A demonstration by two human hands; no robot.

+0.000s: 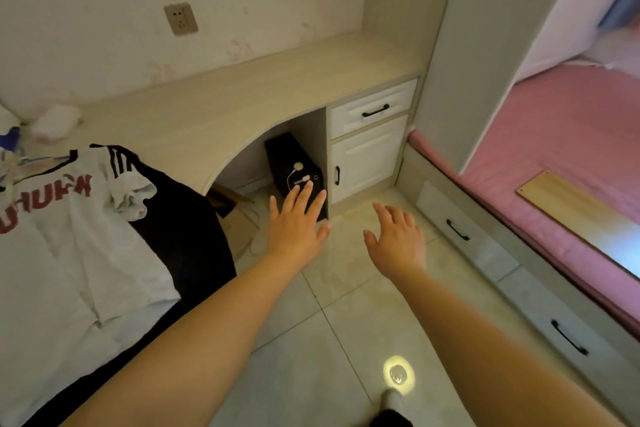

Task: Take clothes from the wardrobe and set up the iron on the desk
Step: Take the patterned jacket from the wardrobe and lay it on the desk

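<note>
A white T-shirt [69, 243] with red letters and black shoulder stripes lies spread flat on a black cloth [187, 236] over the left end of the pale wooden desk [242, 94]. My left hand [296, 222] is stretched forward over the floor, fingers spread, holding nothing, in front of a black box [294, 163] under the desk. My right hand [396, 239] hovers beside it, also spread and empty. No iron is visible.
A wall socket [180, 19] sits above the desk. White drawer [374, 107] and cabinet door [367, 159] stand at the desk's right end. A bed with pink sheet [561, 135] and drawers [457, 229] fills the right. Crumpled white items [55, 123] lie at the desk's back left.
</note>
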